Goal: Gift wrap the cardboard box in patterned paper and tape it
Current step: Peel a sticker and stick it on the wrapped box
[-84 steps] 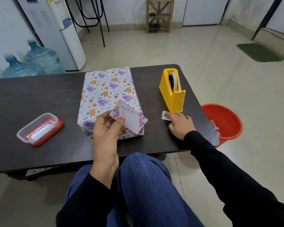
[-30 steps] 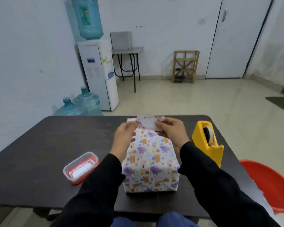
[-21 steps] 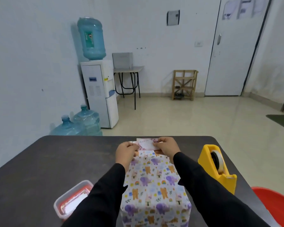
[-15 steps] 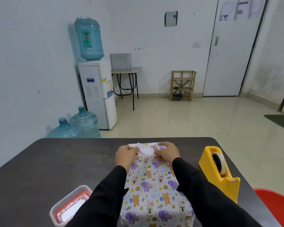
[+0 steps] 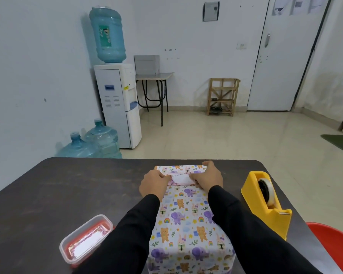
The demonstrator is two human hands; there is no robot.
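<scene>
Nearest, at the left edge of the dark counter [image 5: 67, 186]: a clear lidded tub [image 5: 85, 239] with a red base and paper slips inside, probably spare tags, set out of the working line. A red bin [image 5: 333, 246] sits low beside the counter on the right, likely for offcuts. In the centre the wrapped box [image 5: 188, 220] lies flat and lengthwise away from the person, fully covered in animal-print paper with no bare cardboard visible, so the wrapping proper looks done. The yellow tape dispenser [image 5: 265, 202] stands just right of the box, within easy reach of the right arm, cutter end towards the person. Both black sleeves run out over the box to its far end. There the left hand [image 5: 153, 183] pinches the left end of a small gift tag [image 5: 181, 178] with curled fingers, while the right hand [image 5: 209, 178] lies over the tag's right end and the box's far corner, fingers spread and pressing down. The tag lies flat on the top face; the two-ended hold seems meant to keep it square and flush while it sticks. Whether tape or adhesive sits under it cannot be told. Beyond, on the floor: two water bottles [image 5: 91, 143], a water cooler [image 5: 118, 103] and a wooden rack [image 5: 223, 96].
</scene>
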